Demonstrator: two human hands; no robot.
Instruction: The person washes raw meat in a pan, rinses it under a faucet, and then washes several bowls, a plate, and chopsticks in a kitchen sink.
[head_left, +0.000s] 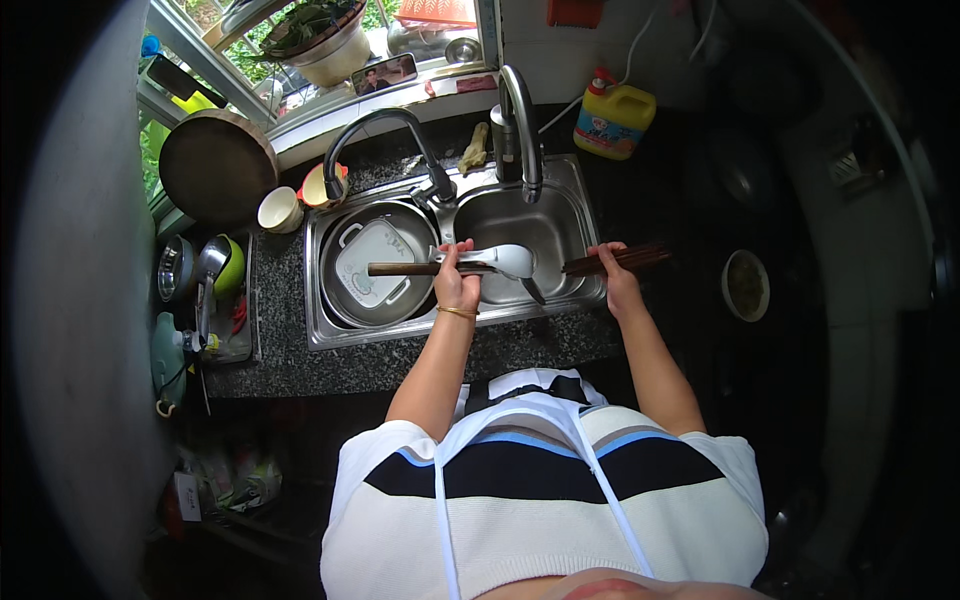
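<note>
My left hand (459, 285) is closed around a white ladle or large spoon (514, 260) and a wooden-handled utensil (397, 268) with a dark end. Both lie crosswise over the divider between the two sink bowls. A bundle of brown chopsticks (643, 257) is gripped in my right hand (621, 281), above the right rim of the sink. Under my left hand's side, a round metal basin (341, 304) sits in the left bowl. It holds a white two-handled dish (373, 251) with a printed pattern. The right sink bowl (517, 214) is bare metal.
Two faucets (390, 112) (531, 150) arch over the sink. A yellow detergent jug (616, 120) stands behind right. Left are a cream cup (280, 210), a round cutting board (217, 166) and a dish tray (238, 349). A bowl of food (745, 285) sits far right.
</note>
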